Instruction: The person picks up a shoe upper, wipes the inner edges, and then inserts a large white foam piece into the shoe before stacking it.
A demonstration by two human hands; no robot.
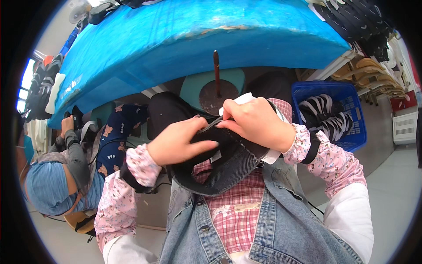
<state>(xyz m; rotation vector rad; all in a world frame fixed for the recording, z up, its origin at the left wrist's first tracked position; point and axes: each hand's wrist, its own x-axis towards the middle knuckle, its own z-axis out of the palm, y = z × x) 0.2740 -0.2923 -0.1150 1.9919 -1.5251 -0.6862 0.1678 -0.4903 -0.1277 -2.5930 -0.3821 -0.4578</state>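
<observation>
Between your checked shirt (235,220) and the blue-covered table (211,20) is a black mesh shoe upper (233,176). Your right hand (261,123) pinches its edge; your left hand (180,140) spreads its thumb, though I cannot tell whether its fingers grip.

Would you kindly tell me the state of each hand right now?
Left hand: at the edge of the black mesh piece, thumb held apart; whether it grips cannot be told.
Right hand: closed, pinching the edge of that piece.
</observation>
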